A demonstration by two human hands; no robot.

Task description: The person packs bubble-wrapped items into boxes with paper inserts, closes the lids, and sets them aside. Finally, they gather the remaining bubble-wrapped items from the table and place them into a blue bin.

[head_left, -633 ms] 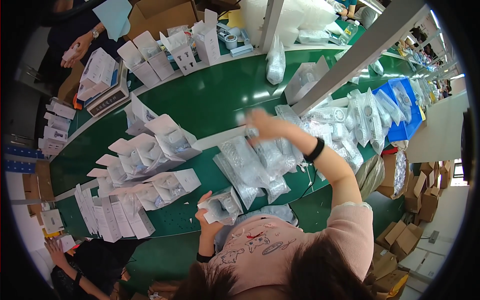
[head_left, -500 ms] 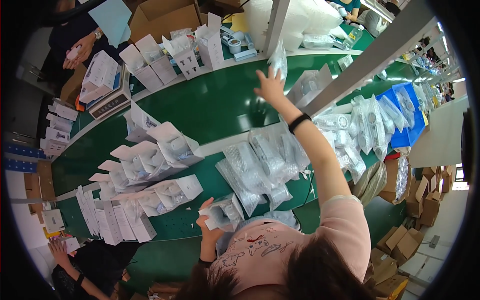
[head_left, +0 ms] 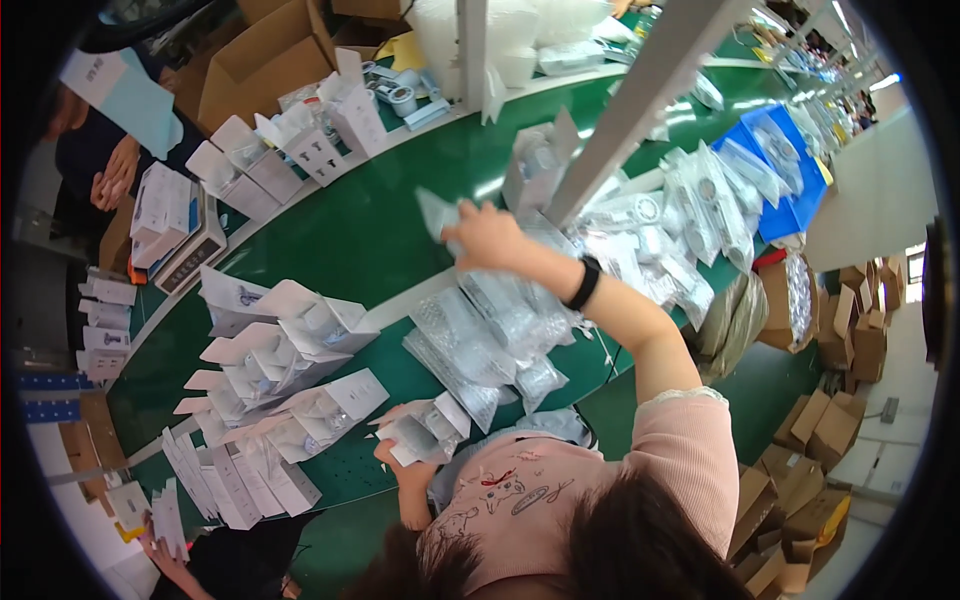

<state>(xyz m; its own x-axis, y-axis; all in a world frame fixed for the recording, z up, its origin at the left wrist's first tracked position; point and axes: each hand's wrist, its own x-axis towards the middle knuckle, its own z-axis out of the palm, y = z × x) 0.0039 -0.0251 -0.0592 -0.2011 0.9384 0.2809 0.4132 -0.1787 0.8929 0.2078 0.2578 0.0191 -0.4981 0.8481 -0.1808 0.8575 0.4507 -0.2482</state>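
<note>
In my left hand (head_left: 396, 462), near the table's front edge, is an open white carton (head_left: 430, 436), tilted, its flaps up and its inside facing upward. My right hand (head_left: 484, 238) is over the green table beyond the bagged parts, fingers closed on a translucent plastic bag (head_left: 436, 212); motion blurs it, and whether anything is inside I cannot tell. Just right of the carton lies a pile of bubble-wrapped parts (head_left: 470, 335). Left of it, rows of open white cartons (head_left: 320, 415) hold wrapped parts.
A grey metal post (head_left: 640, 110) slants across the table. Beyond my right hand stands an open carton (head_left: 535, 165). More wrapped parts lie by a blue bin (head_left: 780, 190) at right. A scale (head_left: 195, 245) bears cartons. Co-workers' hands (head_left: 118, 175) show at the left.
My right hand has drawn back from beside the far post, leftward and nearer, its spread fingers now closed on a plastic bag. The left hand still holds the carton, now tilted differently.
</note>
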